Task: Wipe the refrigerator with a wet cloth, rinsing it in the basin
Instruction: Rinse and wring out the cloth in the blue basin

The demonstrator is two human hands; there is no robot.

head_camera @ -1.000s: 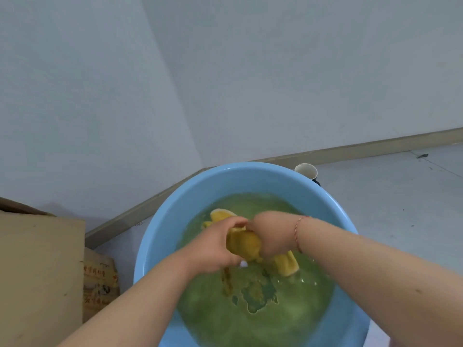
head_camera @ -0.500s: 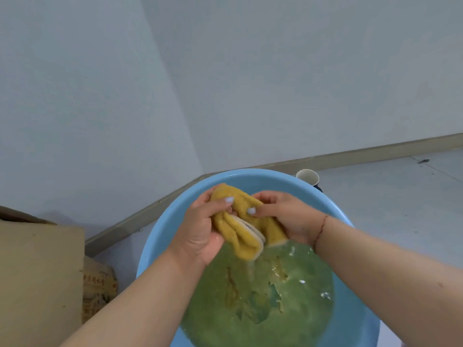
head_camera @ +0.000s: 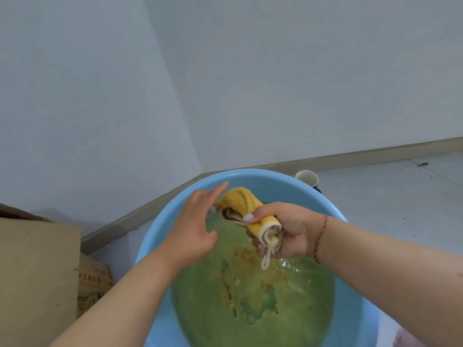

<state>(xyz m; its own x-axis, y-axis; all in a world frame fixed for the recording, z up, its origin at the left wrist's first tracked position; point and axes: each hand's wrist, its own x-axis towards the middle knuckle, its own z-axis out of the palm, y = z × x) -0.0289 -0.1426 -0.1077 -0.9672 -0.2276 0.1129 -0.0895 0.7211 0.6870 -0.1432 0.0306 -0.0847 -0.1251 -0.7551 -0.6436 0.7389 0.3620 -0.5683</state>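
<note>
A light blue basin on the floor holds murky green water with yellowish patches. Above the water, my right hand grips a rolled yellow cloth with a white edge, and one white end hangs down toward the water. My left hand hovers just left of the cloth with its fingers straight and spread; whether its fingertips touch the cloth I cannot tell. The refrigerator is out of view.
A white paper cup stands behind the basin's far right rim. A cardboard box sits at the left, with printed cardboard beside it. Grey walls meet in a corner behind the basin, and tiled floor spreads to the right.
The cloth came up out of the water. My left hand released it and opened, while my right hand turned palm up and kept its grip on the rolled cloth.
</note>
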